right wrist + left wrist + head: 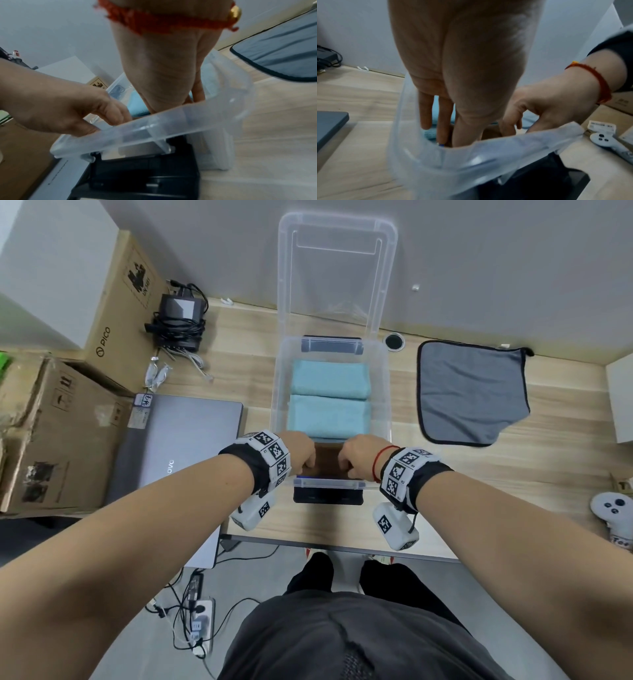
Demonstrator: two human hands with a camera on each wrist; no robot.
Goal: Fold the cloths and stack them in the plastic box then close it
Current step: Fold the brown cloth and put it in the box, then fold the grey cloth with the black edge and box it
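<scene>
left hand (301, 453): fingers reach down inside the box's near end onto the brown cloth (327, 460); hold unclear
right hand (356, 458): same, fingers curled down on the cloth's other edge
box (385, 392): clear plastic, open; two folded blue cloths (330, 398) just beyond the fingertips
lid (337, 268): upright against the wall behind
grey cloth (472, 395): flat, well right of the right hand

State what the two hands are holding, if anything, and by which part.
Both the left hand and right hand are on a brown cloth at the near end of the plastic box, one at each side edge; the actual grip is hidden.
</scene>
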